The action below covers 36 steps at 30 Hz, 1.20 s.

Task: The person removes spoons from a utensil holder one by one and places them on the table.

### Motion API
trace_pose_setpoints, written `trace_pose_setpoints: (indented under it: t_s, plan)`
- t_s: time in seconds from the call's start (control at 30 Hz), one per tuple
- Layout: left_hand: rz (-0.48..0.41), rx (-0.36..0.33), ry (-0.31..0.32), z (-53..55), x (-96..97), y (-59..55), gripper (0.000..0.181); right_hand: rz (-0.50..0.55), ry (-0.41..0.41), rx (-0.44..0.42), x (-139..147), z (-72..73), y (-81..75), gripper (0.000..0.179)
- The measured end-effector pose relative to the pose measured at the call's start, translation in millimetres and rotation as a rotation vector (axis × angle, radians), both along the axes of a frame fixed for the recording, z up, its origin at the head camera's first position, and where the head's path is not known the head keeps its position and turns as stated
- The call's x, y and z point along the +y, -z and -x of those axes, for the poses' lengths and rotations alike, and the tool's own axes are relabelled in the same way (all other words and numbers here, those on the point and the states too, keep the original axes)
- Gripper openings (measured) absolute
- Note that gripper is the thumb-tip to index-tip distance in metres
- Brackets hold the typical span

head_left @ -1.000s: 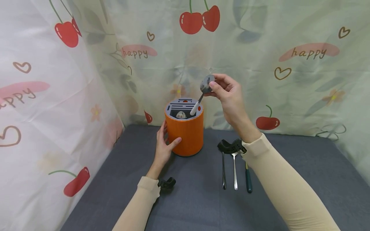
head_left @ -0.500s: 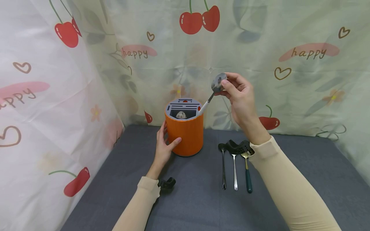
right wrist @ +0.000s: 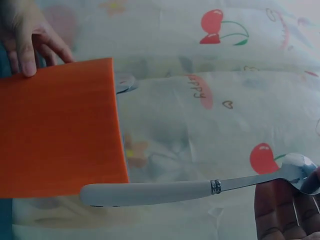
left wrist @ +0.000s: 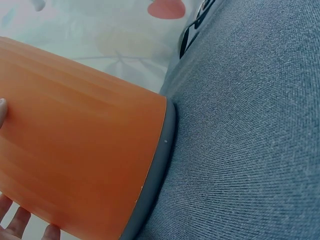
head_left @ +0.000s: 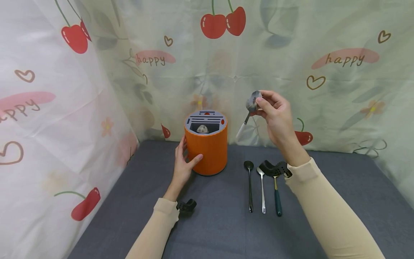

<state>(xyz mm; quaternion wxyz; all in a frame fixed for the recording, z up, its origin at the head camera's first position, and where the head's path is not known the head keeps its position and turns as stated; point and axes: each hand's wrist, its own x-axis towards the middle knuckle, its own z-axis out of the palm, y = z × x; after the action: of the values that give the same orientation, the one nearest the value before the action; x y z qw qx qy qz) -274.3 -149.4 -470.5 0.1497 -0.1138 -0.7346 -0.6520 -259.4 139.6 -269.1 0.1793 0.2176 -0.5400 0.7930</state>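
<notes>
My right hand (head_left: 275, 111) pinches a spoon (head_left: 253, 101) by its metal bowl, and its white handle (right wrist: 150, 194) slants down and left. This spoon is in the air, to the right of an orange utensil holder (head_left: 207, 153). The holder stands upright, with a grey slotted top (head_left: 207, 116). In its larger front compartment the bowl of another spoon (head_left: 202, 129) shows; the rest of that spoon is hidden. My left hand (head_left: 185, 167) grips the holder's left side, thumb across the front and fingers round the side.
Right of the holder, a black spoon (head_left: 250, 187), a silver spoon (head_left: 262, 190) and a gold utensil with a dark green handle (head_left: 277, 201) lie side by side on the grey cloth (head_left: 220, 226). The right wrist's black camera mount (head_left: 273, 168) partly covers them. A cherry-patterned curtain (head_left: 275, 54) rises behind.
My right hand has carried the spoon rightward, away from over the holder, lifting slightly and then lowering. The handle end has left the space above the compartment. My left hand and the holder have stayed put.
</notes>
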Motion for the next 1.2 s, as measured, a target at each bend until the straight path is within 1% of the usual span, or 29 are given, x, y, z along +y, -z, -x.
trace_pose_setpoints:
  t_s: [0.2, 0.4, 0.57, 0.9, 1.07, 1.2]
  plan:
    - [-0.003, -0.008, 0.002, -0.2, 0.5, -0.6, 0.093, -0.033, -0.001, -0.043, 12.8, 0.7, 9.9, 0.014]
    - [0.0, -0.006, 0.002, -1.1, 0.2, -0.7, 0.093, -0.008, -0.009, -0.055, 22.5, 0.3, 20.5, 0.013]
    - [0.0, -0.004, 0.002, -1.5, 0.0, -0.8, 0.092, -0.05, 0.004, -0.077, 31.5, -1.0, 29.4, 0.013]
    - [-0.001, -0.013, 0.0, -1.5, 0.2, -1.1, 0.092, -0.121, 0.015, -0.151, 52.6, -4.8, 50.5, 0.013]
    - [0.004, -0.006, -0.002, -1.1, 0.0, -0.8, 0.093, -0.12, 0.001, -0.18, 61.6, -5.5, 63.2, 0.013]
    - [0.001, -0.004, 0.0, -0.4, 0.1, -0.5, 0.093, -0.134, 0.0, -0.22, 69.9, -6.9, 74.4, 0.012]
